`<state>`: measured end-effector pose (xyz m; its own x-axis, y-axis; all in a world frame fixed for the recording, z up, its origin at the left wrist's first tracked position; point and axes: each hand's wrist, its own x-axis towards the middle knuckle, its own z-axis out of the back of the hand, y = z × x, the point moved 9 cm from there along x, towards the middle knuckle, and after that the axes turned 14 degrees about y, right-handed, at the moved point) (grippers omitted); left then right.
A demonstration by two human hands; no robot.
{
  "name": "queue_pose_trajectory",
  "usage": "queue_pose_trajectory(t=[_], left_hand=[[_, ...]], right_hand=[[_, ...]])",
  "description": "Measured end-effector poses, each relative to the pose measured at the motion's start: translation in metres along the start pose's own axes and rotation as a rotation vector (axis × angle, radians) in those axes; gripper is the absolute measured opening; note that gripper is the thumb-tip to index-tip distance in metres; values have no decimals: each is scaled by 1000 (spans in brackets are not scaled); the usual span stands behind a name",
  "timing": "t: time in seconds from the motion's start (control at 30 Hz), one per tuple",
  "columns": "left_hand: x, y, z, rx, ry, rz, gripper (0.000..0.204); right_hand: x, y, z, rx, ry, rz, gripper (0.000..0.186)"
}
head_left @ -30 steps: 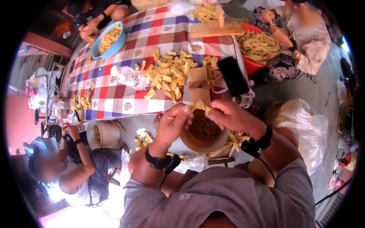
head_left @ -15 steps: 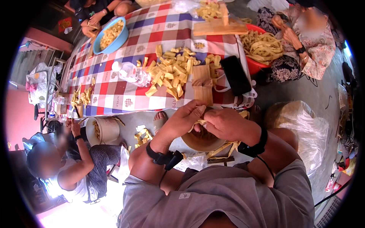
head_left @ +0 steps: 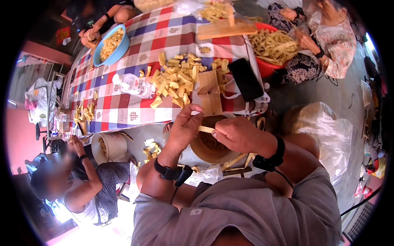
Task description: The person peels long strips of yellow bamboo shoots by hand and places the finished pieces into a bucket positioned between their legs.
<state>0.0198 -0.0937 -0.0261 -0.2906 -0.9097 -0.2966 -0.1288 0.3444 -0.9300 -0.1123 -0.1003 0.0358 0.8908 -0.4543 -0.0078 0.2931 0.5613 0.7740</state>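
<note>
A short pale-yellow strip (head_left: 206, 129) stretches between my two hands, above a round tan tub (head_left: 197, 150) with small pieces inside. My right hand (head_left: 238, 133) pinches one end between thumb and fingers. At the other end my left hand (head_left: 185, 129) is closed on the strip, thumb against the fingers; its exact grip is partly hidden. Just beyond the hands, a small wooden board (head_left: 210, 104) lies at the table's edge. Beside it is a heap of cut yellow pieces (head_left: 174, 80). I cannot tell what the strip is made of.
The checkered tablecloth (head_left: 108, 100) bears a clear bottle (head_left: 133, 85), a black phone (head_left: 246, 80) and a blue basin (head_left: 124, 43). A red basin (head_left: 264, 67) of yellow strips stands right of the table. Co-workers sit around it. A plastic-wrapped bundle (head_left: 324, 135) stands at my right.
My hands have moved slightly apart, and the strip now shows straight between them where it was bunched at the fingers. The whole view has shifted a little.
</note>
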Motion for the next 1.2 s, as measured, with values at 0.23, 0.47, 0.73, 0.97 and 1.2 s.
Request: queue_pose_trajectory(t=[0.23, 0.47, 0.73, 0.97, 1.2], left_hand=[[14, -5, 10, 12, -79, -77, 8], [19, -3, 10, -27, -45, -133, 6], [28, 3, 15, 96, -162, -222, 7], [39, 23, 26, 178, -219, -155, 7], [44, 46, 39, 142, -250, -49, 8]], right_hand=[[5, -28, -1, 110, 9, -159, 28], [3, -65, 17, 312, -248, -148, 15], [11, -83, 22, 297, -378, -186, 12], [15, -104, 13, 242, -416, -216, 13], [9, -106, -4, 71, -261, -316, 16]])
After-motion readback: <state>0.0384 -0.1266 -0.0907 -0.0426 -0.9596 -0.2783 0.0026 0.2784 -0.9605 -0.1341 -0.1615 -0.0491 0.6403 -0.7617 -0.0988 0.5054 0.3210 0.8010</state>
